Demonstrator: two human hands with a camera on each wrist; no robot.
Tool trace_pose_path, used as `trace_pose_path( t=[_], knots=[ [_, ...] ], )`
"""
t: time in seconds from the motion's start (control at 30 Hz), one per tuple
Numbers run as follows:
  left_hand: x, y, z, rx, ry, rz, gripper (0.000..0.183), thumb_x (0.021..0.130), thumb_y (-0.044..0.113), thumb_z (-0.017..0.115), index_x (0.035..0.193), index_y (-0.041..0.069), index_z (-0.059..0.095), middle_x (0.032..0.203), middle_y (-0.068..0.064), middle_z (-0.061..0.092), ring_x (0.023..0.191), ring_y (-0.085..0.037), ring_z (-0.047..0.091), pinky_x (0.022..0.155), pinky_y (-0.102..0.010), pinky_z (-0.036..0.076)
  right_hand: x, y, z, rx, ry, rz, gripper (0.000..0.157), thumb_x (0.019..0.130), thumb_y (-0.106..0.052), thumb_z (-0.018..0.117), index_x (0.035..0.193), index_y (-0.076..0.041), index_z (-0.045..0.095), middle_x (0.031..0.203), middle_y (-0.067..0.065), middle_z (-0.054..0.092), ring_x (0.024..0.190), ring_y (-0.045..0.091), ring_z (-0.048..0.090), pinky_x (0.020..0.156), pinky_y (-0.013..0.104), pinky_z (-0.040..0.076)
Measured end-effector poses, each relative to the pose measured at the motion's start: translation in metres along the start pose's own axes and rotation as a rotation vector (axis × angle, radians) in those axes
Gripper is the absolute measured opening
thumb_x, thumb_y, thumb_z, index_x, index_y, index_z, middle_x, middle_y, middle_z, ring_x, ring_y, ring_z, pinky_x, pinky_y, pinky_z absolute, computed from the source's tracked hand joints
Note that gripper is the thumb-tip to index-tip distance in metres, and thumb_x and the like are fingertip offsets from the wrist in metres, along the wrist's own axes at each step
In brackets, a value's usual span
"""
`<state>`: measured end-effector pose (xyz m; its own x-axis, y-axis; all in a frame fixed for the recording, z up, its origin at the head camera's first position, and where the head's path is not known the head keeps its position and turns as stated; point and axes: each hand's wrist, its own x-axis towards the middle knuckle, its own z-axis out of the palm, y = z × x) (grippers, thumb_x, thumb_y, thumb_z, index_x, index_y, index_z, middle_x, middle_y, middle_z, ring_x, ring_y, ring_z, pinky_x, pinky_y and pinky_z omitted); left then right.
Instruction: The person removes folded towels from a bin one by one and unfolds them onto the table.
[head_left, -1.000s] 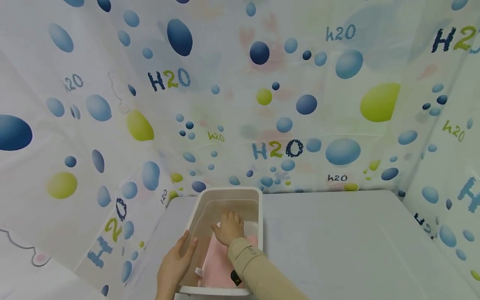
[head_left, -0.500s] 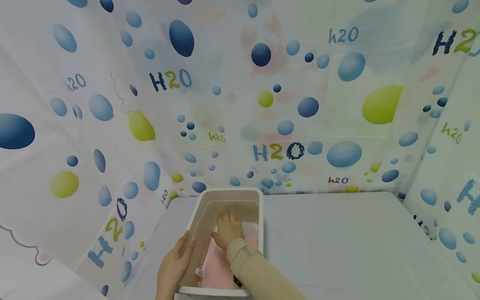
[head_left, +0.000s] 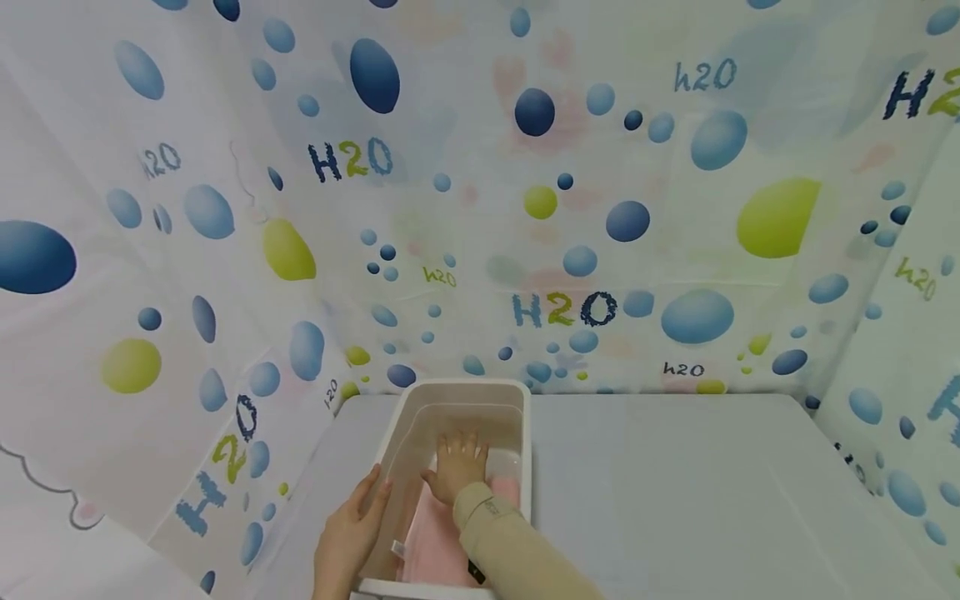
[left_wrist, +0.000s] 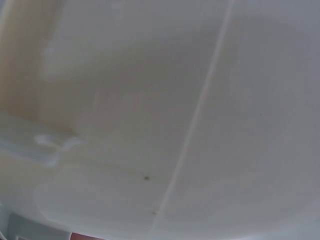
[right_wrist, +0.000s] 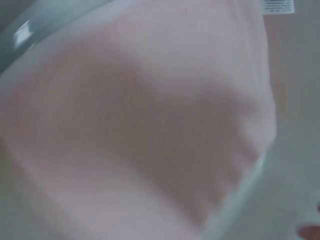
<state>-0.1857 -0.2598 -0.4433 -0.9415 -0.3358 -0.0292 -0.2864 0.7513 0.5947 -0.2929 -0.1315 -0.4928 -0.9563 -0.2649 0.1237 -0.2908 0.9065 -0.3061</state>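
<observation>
A deep off-white plastic bin stands on the table, and a pink cloth with a small white tag lies inside it. My right hand reaches down into the bin over the cloth's far end, palm down with fingers spread; whether it presses on the cloth is hard to tell. In the right wrist view the pink cloth fills most of the picture, and a clear, glossy edge shows beside it. My left hand rests at the bin's left rim, fingers fairly straight. The left wrist view shows only a pale, blurred surface.
The white table extends to the right of the bin. Behind and to the left hangs a white sheet printed with blue and green drops. A dark object shows beside my right sleeve.
My right hand has spread its fingers a little wider and turned slightly, staying over the cloth. My left hand has kept its place, while the head view has shifted slightly.
</observation>
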Motion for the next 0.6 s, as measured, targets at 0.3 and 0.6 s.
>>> trace_pose_path(
  t=[0.3, 0.6],
  knots=[
    [0.0, 0.0, 0.001, -0.005, -0.008, 0.007, 0.063, 0.093, 0.061, 0.033, 0.141, 0.021, 0.04, 0.13, -0.03, 0.05, 0.107, -0.052, 0.055, 0.073, -0.064, 0.047, 0.003, 0.005, 0.024, 0.039, -0.106, 0.112, 0.071, 0.082, -0.054, 0.06, 0.139, -0.014, 0.043, 0.144, 0.015, 0.039, 0.134, 0.043, 0.031, 0.1, 0.067, 0.03],
    [0.003, -0.002, 0.001, -0.006, -0.029, -0.003, 0.064, 0.093, 0.061, 0.031, 0.143, 0.022, 0.037, 0.134, -0.028, 0.047, 0.112, -0.054, 0.051, 0.077, -0.065, 0.045, 0.004, 0.013, 0.051, -0.168, -0.258, 0.123, 0.078, 0.077, -0.068, 0.054, 0.14, -0.025, 0.04, 0.145, 0.009, 0.042, 0.138, 0.035, 0.031, 0.112, 0.049, 0.026]
  ],
)
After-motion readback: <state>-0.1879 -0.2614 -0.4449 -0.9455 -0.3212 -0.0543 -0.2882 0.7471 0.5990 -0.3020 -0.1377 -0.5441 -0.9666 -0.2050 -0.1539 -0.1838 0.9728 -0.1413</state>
